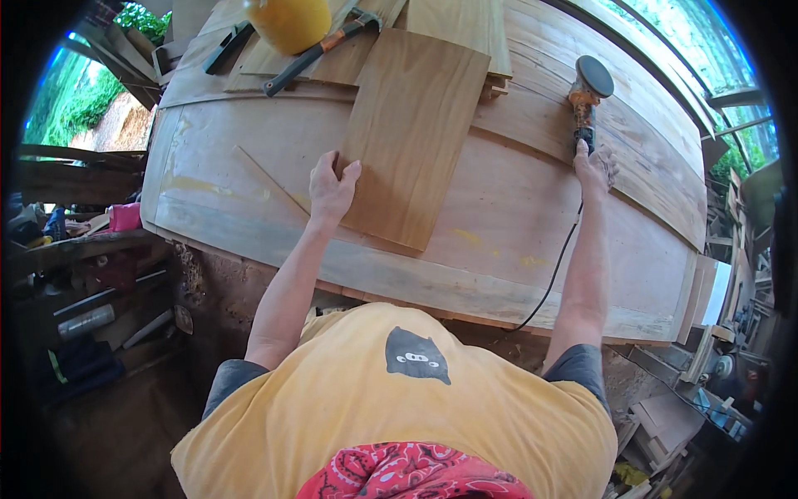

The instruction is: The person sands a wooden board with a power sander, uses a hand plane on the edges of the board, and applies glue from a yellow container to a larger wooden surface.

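Note:
A smooth rectangular wooden board (pixel 416 133) lies angled on the pale plywood worktop (pixel 216 200), its far part over other boards. My left hand (pixel 331 187) grips the board's near-left edge, fingers curled and thumb along it. To the right, my right hand (pixel 593 170) is closed on the body of an orange and black power sander or grinder (pixel 585 112), whose round grey pad is at the far end; a black cord trails toward me. A thin wooden stick (pixel 266 175) lies left of the board.
Stacked boards (pixel 495 33), a hammer (pixel 312 62), a yellow container (pixel 283 18) and a dark tool (pixel 226 48) sit at the back. Raised planks (pixel 657 191) span the right side. Cluttered shelving (pixel 83 241) stands left; offcuts and tools (pixel 706 366) crowd the right.

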`<control>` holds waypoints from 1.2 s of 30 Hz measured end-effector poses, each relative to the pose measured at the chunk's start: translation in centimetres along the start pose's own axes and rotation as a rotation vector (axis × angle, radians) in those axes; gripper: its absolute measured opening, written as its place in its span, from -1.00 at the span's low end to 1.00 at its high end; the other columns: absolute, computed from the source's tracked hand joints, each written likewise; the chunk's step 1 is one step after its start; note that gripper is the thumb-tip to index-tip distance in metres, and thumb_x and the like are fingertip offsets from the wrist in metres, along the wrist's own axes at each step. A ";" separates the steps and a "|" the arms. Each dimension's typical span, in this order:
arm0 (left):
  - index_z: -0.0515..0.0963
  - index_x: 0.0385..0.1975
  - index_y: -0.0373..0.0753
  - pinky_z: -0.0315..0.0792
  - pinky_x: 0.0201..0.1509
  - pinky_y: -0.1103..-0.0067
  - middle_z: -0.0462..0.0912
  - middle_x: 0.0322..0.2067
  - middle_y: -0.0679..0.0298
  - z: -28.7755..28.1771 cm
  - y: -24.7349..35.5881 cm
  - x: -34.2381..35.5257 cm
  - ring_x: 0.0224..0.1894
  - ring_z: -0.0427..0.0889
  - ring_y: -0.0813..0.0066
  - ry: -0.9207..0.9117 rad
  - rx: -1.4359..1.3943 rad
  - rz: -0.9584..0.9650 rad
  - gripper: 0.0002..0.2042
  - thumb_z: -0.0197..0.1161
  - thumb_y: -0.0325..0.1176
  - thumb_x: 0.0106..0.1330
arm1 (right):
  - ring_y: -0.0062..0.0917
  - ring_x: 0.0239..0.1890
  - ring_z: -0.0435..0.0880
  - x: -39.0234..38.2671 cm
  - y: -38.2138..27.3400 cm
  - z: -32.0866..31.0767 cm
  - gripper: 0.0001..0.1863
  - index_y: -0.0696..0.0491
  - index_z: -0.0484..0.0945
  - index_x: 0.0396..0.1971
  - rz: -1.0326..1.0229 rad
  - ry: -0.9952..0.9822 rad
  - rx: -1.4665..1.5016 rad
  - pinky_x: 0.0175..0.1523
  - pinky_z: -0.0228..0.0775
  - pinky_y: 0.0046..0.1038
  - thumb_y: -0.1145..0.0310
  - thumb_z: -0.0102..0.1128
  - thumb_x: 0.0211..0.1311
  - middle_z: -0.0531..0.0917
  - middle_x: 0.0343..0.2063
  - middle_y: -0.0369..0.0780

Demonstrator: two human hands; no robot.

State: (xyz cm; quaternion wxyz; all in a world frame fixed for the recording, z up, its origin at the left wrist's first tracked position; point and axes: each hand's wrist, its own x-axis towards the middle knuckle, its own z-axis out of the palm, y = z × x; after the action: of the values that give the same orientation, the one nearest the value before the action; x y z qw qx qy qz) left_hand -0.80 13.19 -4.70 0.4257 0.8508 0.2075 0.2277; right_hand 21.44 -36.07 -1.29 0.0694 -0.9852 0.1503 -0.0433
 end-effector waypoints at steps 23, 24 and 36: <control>0.46 0.31 -0.43 0.61 0.19 0.28 0.69 0.11 -0.03 -9.4 -2.9 1.8 0.09 0.73 0.22 -0.998 -0.999 -0.801 -0.46 -0.17 -0.06 0.70 | -0.26 0.25 0.53 -40.1 -31.2 -11.8 -0.30 0.34 0.38 0.26 -0.240 -0.496 1.175 0.36 0.33 -0.27 0.07 0.23 0.35 0.57 0.13 0.07; 0.44 0.35 -0.37 0.63 0.18 0.29 0.68 0.13 -0.02 -10.7 -3.3 1.9 0.09 0.73 0.23 -1.029 -0.982 -0.800 -0.46 -0.18 -0.03 0.71 | -0.26 0.25 0.53 -41.2 -32.2 -12.0 -0.30 0.34 0.38 0.26 -0.267 -0.488 1.176 0.36 0.33 -0.27 0.07 0.23 0.35 0.57 0.13 0.07; 0.43 0.38 -0.40 0.51 0.25 0.50 0.68 0.13 0.14 -23.6 -12.2 4.0 0.12 0.65 0.47 -0.664 -0.925 -0.477 -0.56 0.09 -0.30 0.62 | -0.47 0.00 0.52 -47.6 -37.8 -9.8 -0.52 0.25 0.46 0.20 -0.361 -0.492 1.124 0.13 0.40 -0.35 0.27 0.06 0.39 0.62 -0.05 -0.12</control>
State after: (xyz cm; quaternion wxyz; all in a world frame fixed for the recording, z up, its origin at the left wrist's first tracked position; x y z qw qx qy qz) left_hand -12.82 36.97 -1.20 0.8316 0.5337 0.1283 -0.0845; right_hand -13.87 12.78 11.01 0.5998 -0.7893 -0.0840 0.1010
